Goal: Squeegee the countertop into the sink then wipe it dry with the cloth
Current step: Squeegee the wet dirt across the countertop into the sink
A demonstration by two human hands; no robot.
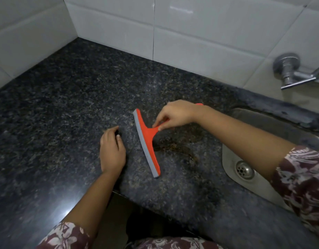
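Squeegee (pixel 148 142) — orange plastic T-shape, grey rubber blade along the long edge. Lies on the tabletop (pixel 65 105), mid-surface, blade side facing left, away from the sink (pixel 263 186); handle stub points right, toward it

Right hand (pixel 175 115) pinches the handle where it meets the crossbar, thumb and forefinger closed on the orange neck. More orange shows past the wrist, likely the handle's far end. Pinch looks light, fingertips only

Left hand (pixel 112 151) rests on the stone just left of the blade, fingers loosely curled, holding nothing, not touching the tool

Handling, judged: light, rigid body; only the rubber lip gives. Should lift easily with a pinch, but a pinch may let it twist under pushing load. Better hold is a full wrap round the handle, palm behind it, so pressure spreads evenly along the blade. Wet plastic could be slick

Brownish wet patch (pixel 175 150) on the stone between tool and sink, right of the blade. The lip faces away from it, so the tool probably needs turning or repositioning before a pull toward the basin

Drain (pixel 245 170) visible in basin; tap (pixel 291 72) on the tiled wall above. No cloth in view
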